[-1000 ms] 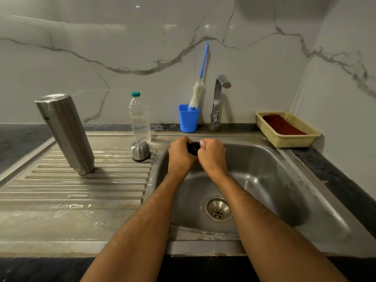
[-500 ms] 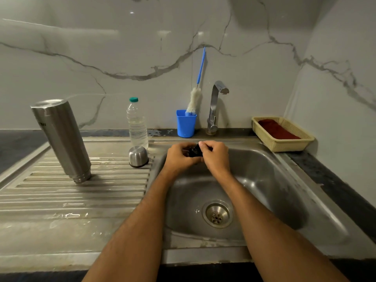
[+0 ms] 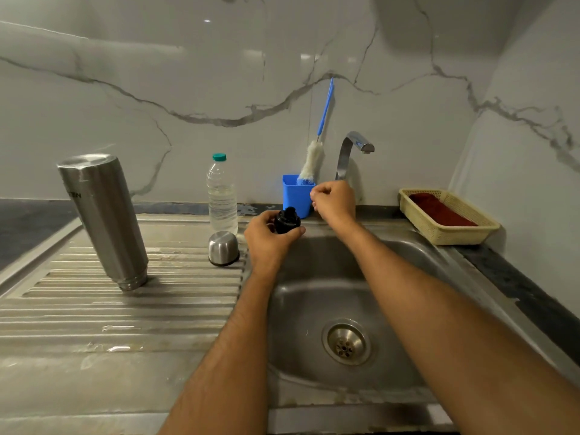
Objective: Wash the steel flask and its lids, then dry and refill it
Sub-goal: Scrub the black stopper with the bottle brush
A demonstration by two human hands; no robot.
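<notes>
The steel flask [image 3: 102,219] stands upside down on the ribbed drainboard at the left. A steel cup lid [image 3: 222,248] sits mouth down near the sink's left rim. My left hand [image 3: 269,238] grips the black inner stopper [image 3: 286,220] above the sink's back left corner. My right hand [image 3: 335,204] is raised near the base of the tap [image 3: 348,155], fingers curled; nothing shows in it.
A water bottle with a green cap [image 3: 222,196] stands behind the cup lid. A blue cup [image 3: 295,196] holds a bottle brush [image 3: 314,158]. A yellow basket [image 3: 452,232] with a red cloth sits at the right. The sink basin [image 3: 408,296] has a drain [image 3: 346,342].
Both hands held the black stopper together before. My right hand has let go and risen toward the tap; my left hand keeps the stopper, now slightly higher.
</notes>
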